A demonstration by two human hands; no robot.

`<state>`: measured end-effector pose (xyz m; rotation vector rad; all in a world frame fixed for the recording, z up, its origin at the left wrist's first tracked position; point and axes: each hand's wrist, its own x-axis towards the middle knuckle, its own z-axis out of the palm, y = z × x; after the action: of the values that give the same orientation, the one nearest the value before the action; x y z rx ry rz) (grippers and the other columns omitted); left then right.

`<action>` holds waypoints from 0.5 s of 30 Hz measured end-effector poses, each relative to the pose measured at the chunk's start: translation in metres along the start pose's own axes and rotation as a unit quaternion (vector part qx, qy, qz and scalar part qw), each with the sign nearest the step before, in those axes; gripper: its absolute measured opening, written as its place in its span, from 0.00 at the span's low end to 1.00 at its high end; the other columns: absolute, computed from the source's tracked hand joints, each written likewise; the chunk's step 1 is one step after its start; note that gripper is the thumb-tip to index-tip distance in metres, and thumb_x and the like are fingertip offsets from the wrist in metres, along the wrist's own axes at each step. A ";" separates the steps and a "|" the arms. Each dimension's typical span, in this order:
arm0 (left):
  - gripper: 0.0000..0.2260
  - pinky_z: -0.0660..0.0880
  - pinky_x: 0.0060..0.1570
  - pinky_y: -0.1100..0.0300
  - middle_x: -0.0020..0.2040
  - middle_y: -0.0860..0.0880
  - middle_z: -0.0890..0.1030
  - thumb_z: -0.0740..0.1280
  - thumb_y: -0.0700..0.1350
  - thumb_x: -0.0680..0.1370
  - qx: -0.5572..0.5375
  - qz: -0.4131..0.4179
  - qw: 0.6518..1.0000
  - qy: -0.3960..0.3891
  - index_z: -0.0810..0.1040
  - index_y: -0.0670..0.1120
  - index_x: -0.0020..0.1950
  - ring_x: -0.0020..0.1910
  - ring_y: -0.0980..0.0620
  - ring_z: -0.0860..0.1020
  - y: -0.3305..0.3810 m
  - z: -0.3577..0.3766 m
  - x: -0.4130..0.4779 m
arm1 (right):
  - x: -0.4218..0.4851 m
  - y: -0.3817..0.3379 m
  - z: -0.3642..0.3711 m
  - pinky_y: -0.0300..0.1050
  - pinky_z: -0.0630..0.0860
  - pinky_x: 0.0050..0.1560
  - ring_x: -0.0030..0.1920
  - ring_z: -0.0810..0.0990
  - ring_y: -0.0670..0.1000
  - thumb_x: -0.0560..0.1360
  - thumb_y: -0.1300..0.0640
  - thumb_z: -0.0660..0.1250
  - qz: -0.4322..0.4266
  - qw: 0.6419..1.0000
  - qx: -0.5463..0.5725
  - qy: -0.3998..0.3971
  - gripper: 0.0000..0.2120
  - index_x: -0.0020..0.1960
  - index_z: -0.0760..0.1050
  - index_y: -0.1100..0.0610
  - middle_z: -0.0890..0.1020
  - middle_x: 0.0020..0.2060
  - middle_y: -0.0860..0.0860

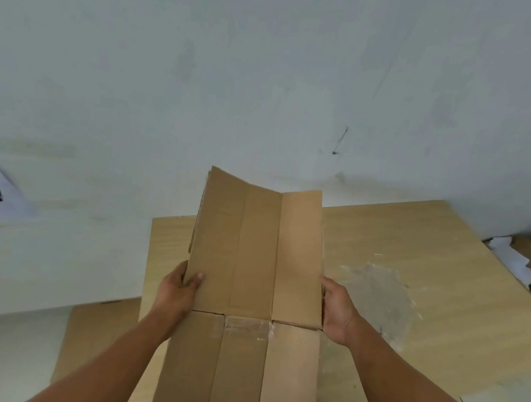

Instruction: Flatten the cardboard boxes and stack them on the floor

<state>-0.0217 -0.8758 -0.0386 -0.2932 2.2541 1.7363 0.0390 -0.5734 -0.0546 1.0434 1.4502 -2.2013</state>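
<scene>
A collapsed cardboard box (254, 262) was held between both hands above a wooden table (411, 240), with a pale wall behind. The left hand (176, 291) was clamped on the panel's left edge, the thumb lying on the upper face and the fingers hidden beneath. The right hand (338, 311) was pressed against the opposite edge; its fingers were curled behind the board, so the grip could be only partly seen. The panels beyond the hands were tilted upward and creased along two vertical folds, while the flaps (238, 370) nearer the wrists, crossed by a strip of clear tape (247, 325), hung toward the body. Symmetrical edge holds were probably chosen so that the folds could be pressed flat evenly. Below the left forearm, a flat brown sheet (94, 339) was seen lying low, possibly on the floor.
</scene>
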 end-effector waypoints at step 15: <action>0.44 0.76 0.56 0.46 0.63 0.43 0.71 0.71 0.41 0.72 0.238 -0.137 0.961 0.007 0.46 0.55 0.78 0.58 0.40 0.75 -0.095 0.018 0.018 | 0.101 0.027 0.014 0.47 0.69 0.67 0.67 0.73 0.53 0.81 0.53 0.60 -0.073 0.924 -0.366 0.079 0.22 0.74 0.66 0.57 0.73 0.70 0.53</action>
<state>-0.0056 -0.8822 -0.1350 -0.4823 2.4151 1.0196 -0.0200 -0.5847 -0.1409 0.8605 2.2265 -1.4336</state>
